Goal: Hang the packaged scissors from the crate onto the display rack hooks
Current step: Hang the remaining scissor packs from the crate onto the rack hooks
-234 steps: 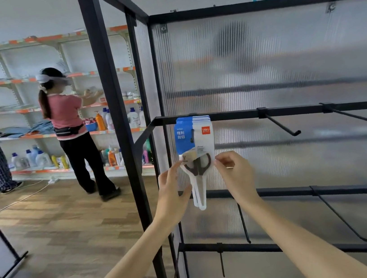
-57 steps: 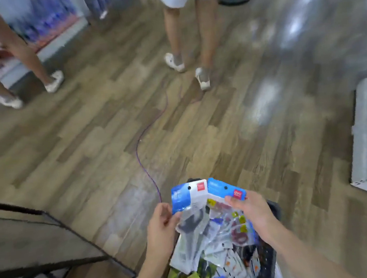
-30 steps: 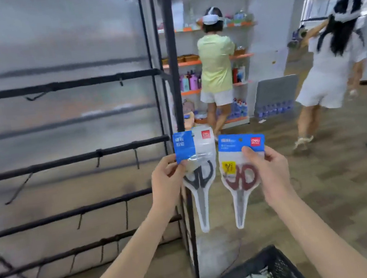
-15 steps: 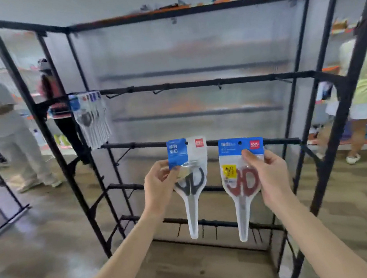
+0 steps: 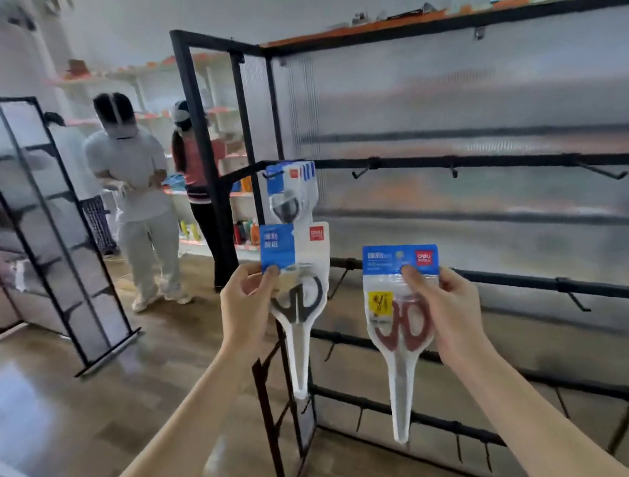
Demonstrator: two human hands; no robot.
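At frame centre, a black-handled scissors pack is pinched at its blue card by the left hand. To its right, a red-handled scissors pack is pinched by the right hand. Above, several packs are hung on the display rack hook.

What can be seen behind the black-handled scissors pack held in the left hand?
Behind the black-handled scissors pack, held in the left hand, a bunch of hung packs dangles from a rack hook, with the rack's ribbed panel beyond. Their lower ends are covered.
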